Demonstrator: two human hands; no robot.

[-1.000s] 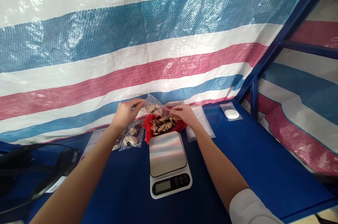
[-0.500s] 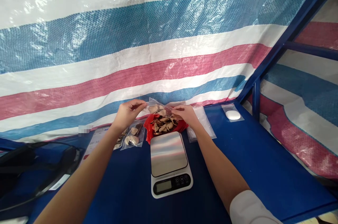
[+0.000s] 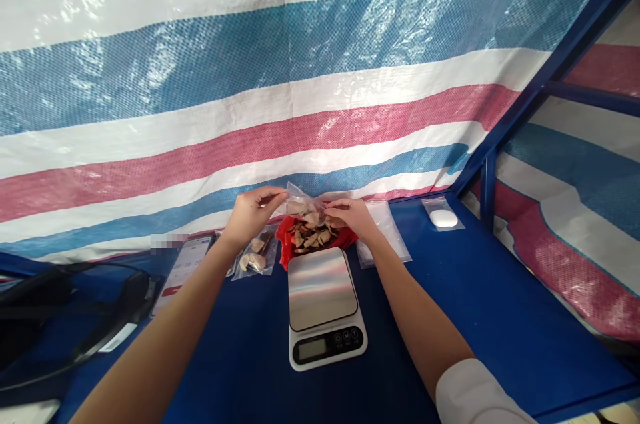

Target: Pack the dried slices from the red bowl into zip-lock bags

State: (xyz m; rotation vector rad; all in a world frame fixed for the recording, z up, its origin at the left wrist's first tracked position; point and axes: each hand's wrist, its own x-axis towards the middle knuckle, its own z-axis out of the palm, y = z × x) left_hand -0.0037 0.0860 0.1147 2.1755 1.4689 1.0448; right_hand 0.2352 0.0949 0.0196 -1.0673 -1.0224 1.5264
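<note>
Between my two hands hangs a clear plastic bag (image 3: 299, 203) with pale brown dried slices inside. My left hand (image 3: 254, 212) pinches its upper left edge. My right hand (image 3: 353, 216) pinches the right edge with thumb and fingers. Just below the bag, an opened red plastic bag (image 3: 284, 247) holds a heap of dried brown slices (image 3: 314, 236). A white kitchen scale (image 3: 325, 307) with a shiny steel plate stands in front of the red bag; nothing rests on its plate, and its display looks blank.
Filled clear bags (image 3: 256, 257) lie left of the red bag. Beyond my left forearm are a phone (image 3: 187, 264) and a black strap-like device (image 3: 120, 304). Flat clear bags (image 3: 387, 234) lie by my right wrist. A white oval object (image 3: 443, 218) sits farther right. Striped sheeting (image 3: 280, 97) rises behind.
My left hand has shifted slightly right, closer to my right hand, and the clear bag between them bunches a little more. The camera view has moved slightly.
</note>
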